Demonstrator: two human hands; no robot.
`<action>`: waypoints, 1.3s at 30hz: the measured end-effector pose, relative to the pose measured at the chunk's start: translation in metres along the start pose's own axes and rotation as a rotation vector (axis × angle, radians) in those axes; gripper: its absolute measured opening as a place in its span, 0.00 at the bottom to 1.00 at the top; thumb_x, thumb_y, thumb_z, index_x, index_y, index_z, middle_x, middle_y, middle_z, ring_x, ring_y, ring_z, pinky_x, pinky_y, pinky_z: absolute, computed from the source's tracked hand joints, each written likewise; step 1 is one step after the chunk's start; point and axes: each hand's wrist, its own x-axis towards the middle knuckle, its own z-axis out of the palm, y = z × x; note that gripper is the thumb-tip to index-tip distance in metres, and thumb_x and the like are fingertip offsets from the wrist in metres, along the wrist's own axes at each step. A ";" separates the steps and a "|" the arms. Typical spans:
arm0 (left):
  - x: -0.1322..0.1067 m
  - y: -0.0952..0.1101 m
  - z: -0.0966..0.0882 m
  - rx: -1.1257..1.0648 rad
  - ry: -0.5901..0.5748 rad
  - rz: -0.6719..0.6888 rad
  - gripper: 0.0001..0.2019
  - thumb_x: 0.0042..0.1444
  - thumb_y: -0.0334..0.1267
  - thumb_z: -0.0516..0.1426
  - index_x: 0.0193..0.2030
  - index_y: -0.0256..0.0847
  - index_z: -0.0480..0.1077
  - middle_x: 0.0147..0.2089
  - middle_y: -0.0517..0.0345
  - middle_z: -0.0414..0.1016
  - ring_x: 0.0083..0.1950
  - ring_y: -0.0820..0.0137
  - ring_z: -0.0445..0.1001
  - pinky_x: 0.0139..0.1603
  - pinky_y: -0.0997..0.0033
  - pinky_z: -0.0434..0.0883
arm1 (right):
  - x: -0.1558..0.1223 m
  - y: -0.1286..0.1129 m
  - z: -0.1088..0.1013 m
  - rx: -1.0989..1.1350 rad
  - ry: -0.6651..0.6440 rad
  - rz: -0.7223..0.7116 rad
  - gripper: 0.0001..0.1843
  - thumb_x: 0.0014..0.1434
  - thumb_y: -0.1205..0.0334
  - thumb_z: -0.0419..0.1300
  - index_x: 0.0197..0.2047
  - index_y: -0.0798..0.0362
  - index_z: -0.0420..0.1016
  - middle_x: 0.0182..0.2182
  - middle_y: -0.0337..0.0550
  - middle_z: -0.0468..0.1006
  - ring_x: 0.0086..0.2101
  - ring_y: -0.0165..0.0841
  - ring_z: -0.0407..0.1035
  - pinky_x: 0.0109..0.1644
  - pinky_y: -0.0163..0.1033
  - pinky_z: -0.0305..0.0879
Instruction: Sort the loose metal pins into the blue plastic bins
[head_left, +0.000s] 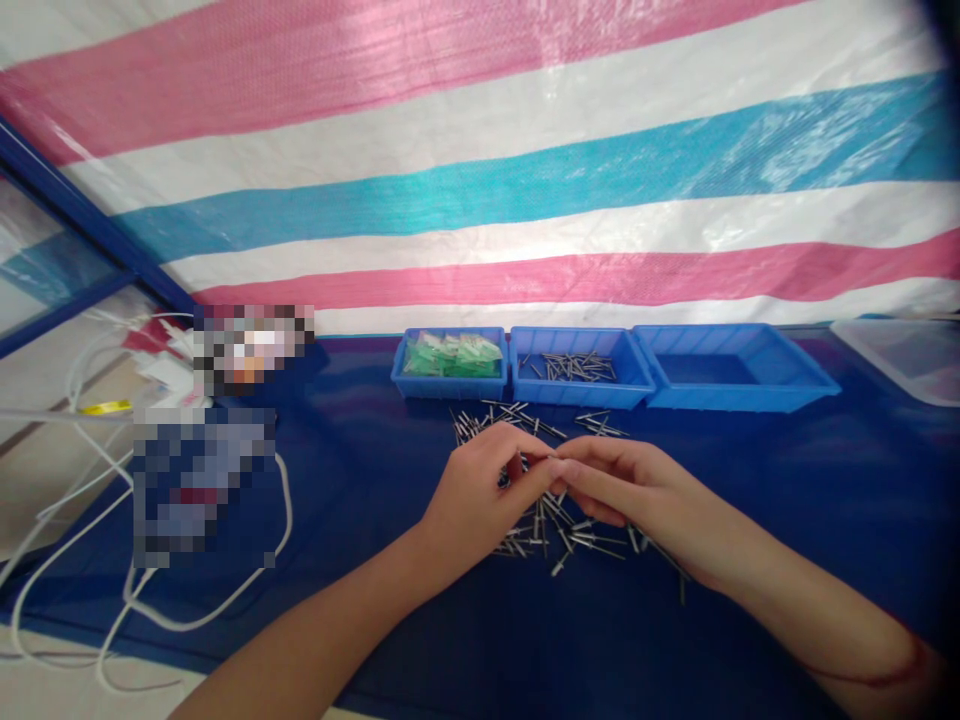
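Observation:
My left hand (480, 495) and my right hand (622, 485) meet fingertip to fingertip over a loose pile of small metal rivets (559, 535) on the dark blue table (375, 470). Both hands are pinched together around a small metal piece that I can hardly make out. More rivets (517, 415) lie scattered just beyond the hands. Behind them stand three blue bins: one with green packets (450, 360), one with rivets (574, 368), one that looks empty (731, 368).
White cables (150, 590) loop over the table's left edge beside blurred-out objects. A clear plastic container (904, 355) sits at the far right. A pink, white and blue striped tarp (480, 150) hangs behind the table.

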 end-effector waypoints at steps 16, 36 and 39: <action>0.004 -0.009 0.001 0.006 -0.105 0.072 0.10 0.63 0.39 0.53 0.39 0.37 0.73 0.36 0.54 0.75 0.38 0.71 0.73 0.40 0.72 0.69 | -0.011 -0.001 0.001 -0.262 0.251 -0.276 0.11 0.56 0.54 0.61 0.38 0.51 0.75 0.33 0.43 0.76 0.30 0.32 0.68 0.33 0.37 0.66; 0.005 -0.001 -0.005 -0.025 -0.100 -0.166 0.15 0.64 0.43 0.49 0.51 0.38 0.66 0.29 0.62 0.70 0.27 0.75 0.66 0.29 0.76 0.64 | 0.014 -0.010 -0.011 -0.133 0.359 -0.152 0.19 0.59 0.46 0.55 0.27 0.53 0.70 0.18 0.34 0.62 0.20 0.26 0.55 0.23 0.34 0.50; 0.006 -0.005 -0.005 -0.020 -0.115 -0.169 0.15 0.64 0.43 0.50 0.52 0.38 0.66 0.30 0.62 0.70 0.27 0.76 0.66 0.29 0.77 0.64 | 0.031 -0.013 -0.023 0.061 0.521 -0.162 0.19 0.55 0.44 0.58 0.31 0.53 0.72 0.20 0.36 0.67 0.19 0.25 0.55 0.21 0.33 0.49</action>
